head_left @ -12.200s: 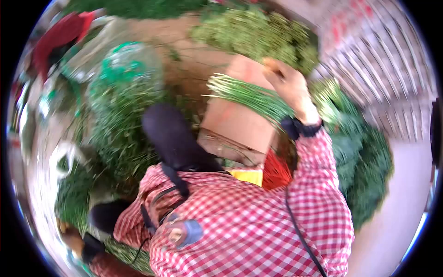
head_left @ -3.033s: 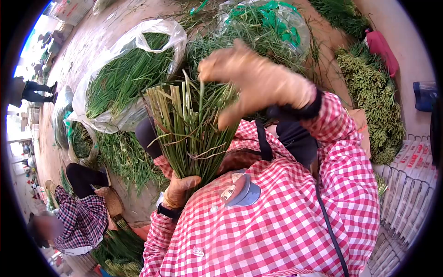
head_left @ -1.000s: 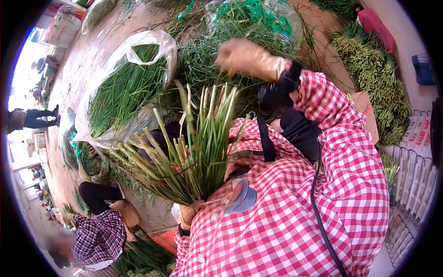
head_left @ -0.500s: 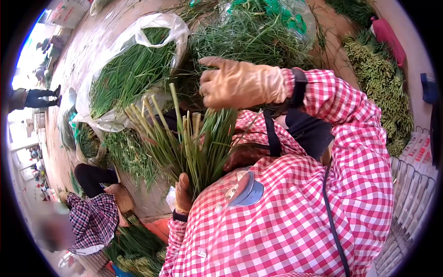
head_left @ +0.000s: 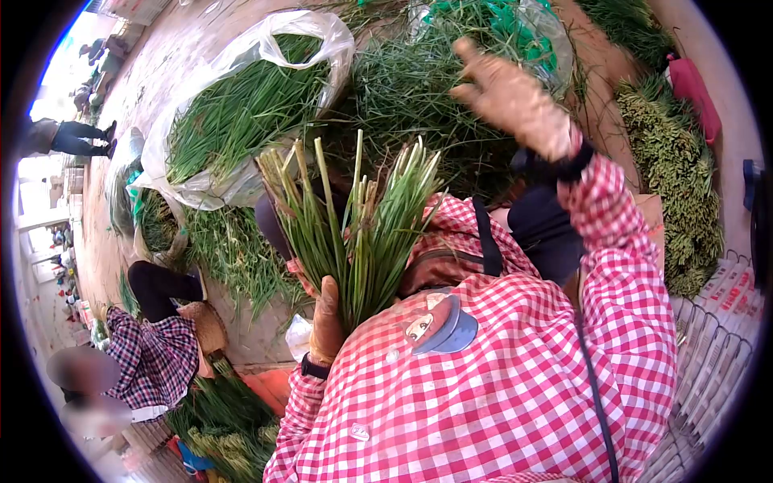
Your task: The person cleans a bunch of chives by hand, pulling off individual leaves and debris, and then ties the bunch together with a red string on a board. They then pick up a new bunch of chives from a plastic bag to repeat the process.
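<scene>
My gloved left hand (head_left: 326, 322) is wrapped round a bunch of green stalks (head_left: 354, 249), held against my chest with the pale cut ends up. The stalk ends fan out unevenly, some taller than others. My gloved right hand (head_left: 511, 101) is raised away from the bunch with fingers apart and nothing visible in it. Behind and below that hand lies a heap of loose green stems (head_left: 403, 88). To its left, a clear plastic bag (head_left: 326, 28) stands open, filled with long green blades (head_left: 241, 113).
Stacked bundles of greens (head_left: 668, 177) lie at the right beside a wire rack (head_left: 708, 346). A co-worker in a dark checked shirt (head_left: 157, 362) sits at the lower left, near more green bundles (head_left: 221, 414). Loose stems (head_left: 241, 258) cover the floor between us.
My right hand has moved from just above the bunch up and to the right, its fingers more spread. The bunch stays in my left hand, its stalk tops now fanned wider.
</scene>
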A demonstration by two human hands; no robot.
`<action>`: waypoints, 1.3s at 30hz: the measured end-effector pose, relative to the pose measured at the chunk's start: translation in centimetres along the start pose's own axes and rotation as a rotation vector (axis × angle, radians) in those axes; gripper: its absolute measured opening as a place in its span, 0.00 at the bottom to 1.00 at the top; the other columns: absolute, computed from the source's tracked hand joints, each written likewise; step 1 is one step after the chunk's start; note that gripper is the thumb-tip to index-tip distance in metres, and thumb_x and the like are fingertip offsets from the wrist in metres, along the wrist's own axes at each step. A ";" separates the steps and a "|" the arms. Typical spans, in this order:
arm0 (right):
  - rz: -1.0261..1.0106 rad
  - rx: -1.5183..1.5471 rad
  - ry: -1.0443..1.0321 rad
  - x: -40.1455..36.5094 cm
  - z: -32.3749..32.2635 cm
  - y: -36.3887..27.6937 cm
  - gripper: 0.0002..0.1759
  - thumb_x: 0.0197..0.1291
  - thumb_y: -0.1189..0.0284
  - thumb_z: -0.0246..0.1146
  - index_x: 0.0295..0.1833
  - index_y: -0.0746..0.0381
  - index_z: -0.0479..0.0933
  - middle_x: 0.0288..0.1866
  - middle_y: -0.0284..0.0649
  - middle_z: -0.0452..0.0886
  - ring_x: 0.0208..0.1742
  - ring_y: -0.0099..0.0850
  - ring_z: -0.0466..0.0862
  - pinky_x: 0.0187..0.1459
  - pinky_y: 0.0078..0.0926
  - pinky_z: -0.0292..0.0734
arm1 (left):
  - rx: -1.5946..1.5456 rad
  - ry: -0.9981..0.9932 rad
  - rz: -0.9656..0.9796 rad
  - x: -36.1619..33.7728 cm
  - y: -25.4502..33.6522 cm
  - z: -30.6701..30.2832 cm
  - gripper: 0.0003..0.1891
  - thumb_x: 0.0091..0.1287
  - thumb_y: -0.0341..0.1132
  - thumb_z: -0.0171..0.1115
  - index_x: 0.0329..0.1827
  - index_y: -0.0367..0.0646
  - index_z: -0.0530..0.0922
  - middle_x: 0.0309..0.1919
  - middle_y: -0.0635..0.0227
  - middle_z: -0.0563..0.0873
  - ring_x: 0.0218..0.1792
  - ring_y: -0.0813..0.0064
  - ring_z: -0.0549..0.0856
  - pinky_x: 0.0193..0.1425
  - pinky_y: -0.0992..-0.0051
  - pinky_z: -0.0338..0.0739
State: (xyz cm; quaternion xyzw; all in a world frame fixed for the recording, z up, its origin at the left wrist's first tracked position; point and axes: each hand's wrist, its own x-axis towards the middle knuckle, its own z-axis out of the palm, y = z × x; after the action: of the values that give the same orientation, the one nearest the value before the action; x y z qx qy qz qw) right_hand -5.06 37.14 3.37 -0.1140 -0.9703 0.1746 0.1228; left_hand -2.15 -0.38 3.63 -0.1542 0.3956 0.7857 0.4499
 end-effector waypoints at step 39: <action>-0.497 1.687 0.147 -7.9 -3.3 -3.2 0.10 0.66 0.66 0.59 0.43 0.62 0.77 0.24 0.36 0.78 0.20 0.24 0.76 0.19 0.18 0.69 | 0.134 0.030 0.090 -0.6 0.5 -1.5 0.29 0.72 0.55 0.47 0.68 0.43 0.67 0.62 0.63 0.75 0.59 0.63 0.77 0.66 0.60 0.70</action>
State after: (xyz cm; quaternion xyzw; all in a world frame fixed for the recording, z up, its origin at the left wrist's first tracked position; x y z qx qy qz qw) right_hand 2.80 33.14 6.01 0.2178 -0.5043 0.7932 0.2627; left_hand -2.38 -1.99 3.28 -0.1178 0.4604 0.7745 0.4175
